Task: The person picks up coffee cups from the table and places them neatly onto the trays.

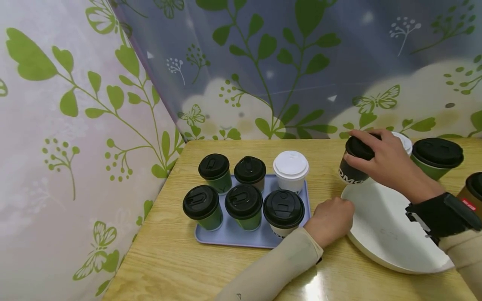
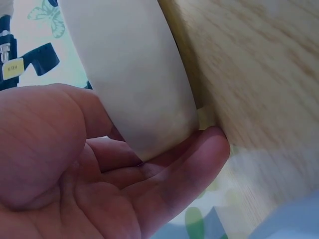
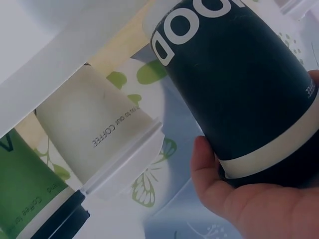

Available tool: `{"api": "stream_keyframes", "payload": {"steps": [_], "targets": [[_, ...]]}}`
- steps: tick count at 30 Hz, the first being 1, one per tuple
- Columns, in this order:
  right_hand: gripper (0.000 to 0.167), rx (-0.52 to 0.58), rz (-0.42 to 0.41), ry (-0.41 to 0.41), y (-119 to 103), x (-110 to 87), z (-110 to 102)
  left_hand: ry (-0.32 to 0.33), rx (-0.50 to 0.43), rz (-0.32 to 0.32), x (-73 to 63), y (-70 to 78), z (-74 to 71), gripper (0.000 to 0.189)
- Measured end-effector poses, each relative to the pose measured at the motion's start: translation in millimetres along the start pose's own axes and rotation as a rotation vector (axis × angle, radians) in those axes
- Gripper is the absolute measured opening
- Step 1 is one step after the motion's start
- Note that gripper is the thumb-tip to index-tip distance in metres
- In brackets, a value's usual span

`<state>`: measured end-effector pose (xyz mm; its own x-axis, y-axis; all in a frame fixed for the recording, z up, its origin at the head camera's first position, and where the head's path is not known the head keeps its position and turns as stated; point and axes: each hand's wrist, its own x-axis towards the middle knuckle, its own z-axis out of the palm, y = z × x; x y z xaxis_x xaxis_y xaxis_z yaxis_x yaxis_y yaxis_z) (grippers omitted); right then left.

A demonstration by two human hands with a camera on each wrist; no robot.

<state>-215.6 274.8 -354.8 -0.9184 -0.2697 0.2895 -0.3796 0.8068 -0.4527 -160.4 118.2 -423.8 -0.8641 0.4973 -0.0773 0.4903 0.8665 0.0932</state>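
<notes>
My right hand [image 1: 389, 161] grips a black paper coffee cup [image 1: 352, 172] from above, around its black lid. White letters run along the cup's lower side, and in the right wrist view the cup [image 3: 239, 84] appears beside the white plate. With thumb and fingers, my left hand [image 1: 331, 219] pinches the left rim of that large round white plate [image 1: 391, 225]. In the left wrist view the fingers curl under the plate's wall [image 2: 132, 74]. Left of that hand, a lavender tray [image 1: 239, 239] bears several lidded cups in two rows.
On the tray, a white-lidded cup [image 1: 290, 167] stands at the back right; the other lids are black. Beyond the plate are a white cup [image 3: 94, 124], a green cup [image 1: 433, 165] and a brown cup [image 1: 468, 195]. A patterned curtain [image 1: 241, 104] closes off the table's back.
</notes>
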Motion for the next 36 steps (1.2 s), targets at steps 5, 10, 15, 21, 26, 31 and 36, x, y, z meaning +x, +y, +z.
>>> {"api": "stream_keyframes", "payload": {"steps": [5,10,15,21,26,31,36], "targets": [[0.066,-0.009,0.020,-0.001,4,-11.6,-5,-0.014,-0.020,0.000,0.7,1.1,0.2,0.019],[0.064,-0.027,-0.008,0.021,14,-26.1,-5,-0.024,-0.019,-0.006,0.7,1.8,0.4,0.020],[0.062,-0.057,-0.003,0.033,23,-36.6,-4,-0.021,-0.014,-0.011,0.9,1.1,0.9,0.019],[0.062,-0.105,0.013,0.025,29,-44.6,-2,-0.030,-0.017,-0.010,1.4,0.2,0.4,0.020],[0.065,-0.150,0.033,0.024,36,-48.5,0,-0.028,-0.007,-0.010,1.3,-0.1,0.1,0.019],[0.068,-0.184,0.072,0.007,43,-50.5,2,-0.011,-0.006,-0.013,0.8,-0.1,0.6,0.019],[0.070,-0.192,0.073,-0.006,48,-51.8,3,-0.012,-0.021,-0.013,1.2,0.0,0.6,0.018]]}}
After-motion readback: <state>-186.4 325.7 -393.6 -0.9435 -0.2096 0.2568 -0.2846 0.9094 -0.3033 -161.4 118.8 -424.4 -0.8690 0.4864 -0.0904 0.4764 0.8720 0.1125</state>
